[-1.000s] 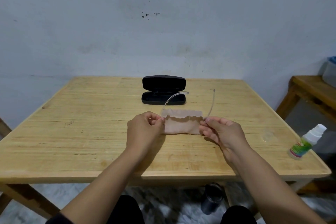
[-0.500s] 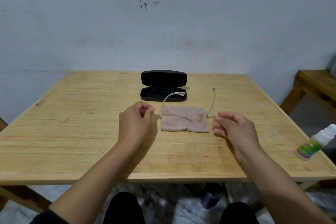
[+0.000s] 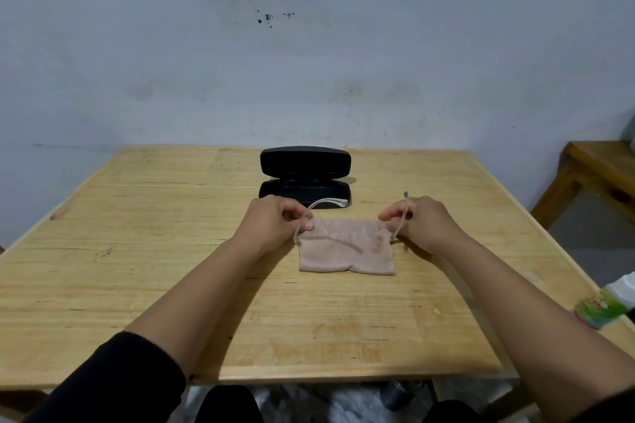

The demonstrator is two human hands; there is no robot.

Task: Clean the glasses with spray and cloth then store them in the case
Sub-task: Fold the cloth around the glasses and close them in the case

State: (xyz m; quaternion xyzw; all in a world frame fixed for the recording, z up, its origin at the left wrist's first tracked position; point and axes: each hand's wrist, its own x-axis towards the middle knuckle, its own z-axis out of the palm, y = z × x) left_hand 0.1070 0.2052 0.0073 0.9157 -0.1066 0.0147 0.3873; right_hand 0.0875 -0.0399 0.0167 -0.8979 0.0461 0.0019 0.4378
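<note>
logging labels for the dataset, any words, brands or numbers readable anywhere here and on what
None can be read.
spray bottle at the table's right edge: colourful green label with some red marks, too blurred and cut off by the frame to read.
glasses case, open behind the hands: plain black, no lettering visible.
cloth and glasses: no print visible.
wall: dark specks only, not writing.

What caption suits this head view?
Both hands, left and right, pinch the glasses over a pink cloth before the open case.
</note>
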